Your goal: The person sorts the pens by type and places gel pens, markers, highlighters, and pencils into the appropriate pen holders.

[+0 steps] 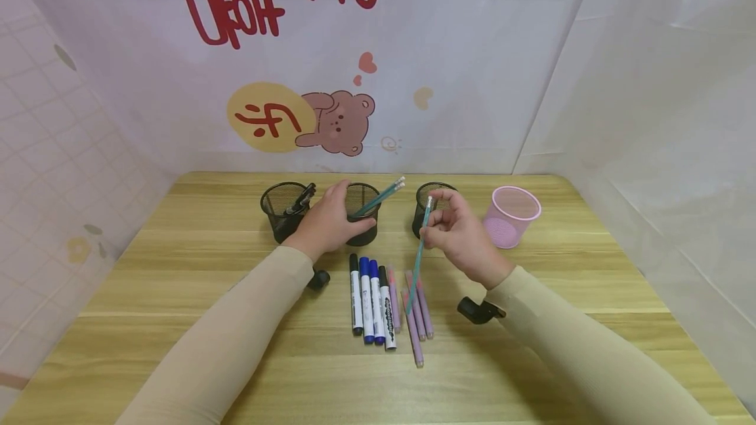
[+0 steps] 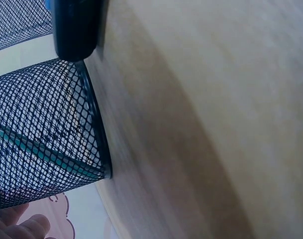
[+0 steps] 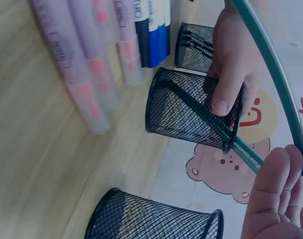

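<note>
My left hand (image 1: 338, 212) grips the middle black mesh cup (image 1: 363, 231), thumb on its near side. In the right wrist view that thumb presses the cup (image 3: 186, 107) near the rim. Two teal pencils (image 1: 382, 195) lean out of it to the right; one pencil (image 2: 42, 152) shows through the mesh. My right hand (image 1: 434, 223) pinches another teal pencil (image 1: 417, 267) near its top end. It hangs steeply, its lower end above the purple pens (image 1: 415, 317). The held pencil (image 3: 273, 69) runs past my right fingers (image 3: 273, 199).
A black mesh cup (image 1: 282, 210) with black pens stands on the left. Another black mesh cup (image 1: 430, 197) sits behind my right hand, a pink mesh cup (image 1: 511, 215) further right. Several markers (image 1: 371, 303) lie on the wooden table (image 1: 561, 281).
</note>
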Motion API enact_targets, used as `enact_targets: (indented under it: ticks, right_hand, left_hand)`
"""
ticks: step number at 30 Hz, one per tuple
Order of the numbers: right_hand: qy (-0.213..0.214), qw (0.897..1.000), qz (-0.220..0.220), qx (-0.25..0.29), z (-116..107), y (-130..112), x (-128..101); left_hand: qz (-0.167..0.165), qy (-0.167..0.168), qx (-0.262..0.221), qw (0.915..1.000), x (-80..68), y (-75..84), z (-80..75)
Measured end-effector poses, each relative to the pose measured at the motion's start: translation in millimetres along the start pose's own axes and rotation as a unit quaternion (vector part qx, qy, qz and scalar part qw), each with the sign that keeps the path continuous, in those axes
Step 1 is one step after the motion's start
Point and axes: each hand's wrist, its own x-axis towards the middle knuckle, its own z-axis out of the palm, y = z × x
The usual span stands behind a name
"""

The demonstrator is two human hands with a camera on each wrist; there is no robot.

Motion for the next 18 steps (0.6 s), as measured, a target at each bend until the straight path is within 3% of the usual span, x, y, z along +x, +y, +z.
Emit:
enact_targets:
  ticks: [10,18]
  right_hand:
    - [0.064,0.997,-0.039,-0.008,9,-12,9]
    - [0.114,0.988,-0.095,0.035,15,-18,17]
  left_hand:
    - [0.005,-0.002,0.005,1.0000,0.6,-1.1,0.6]
    - [0.006,0.001,0.002,1.0000,0.3,-0.4,0.4]
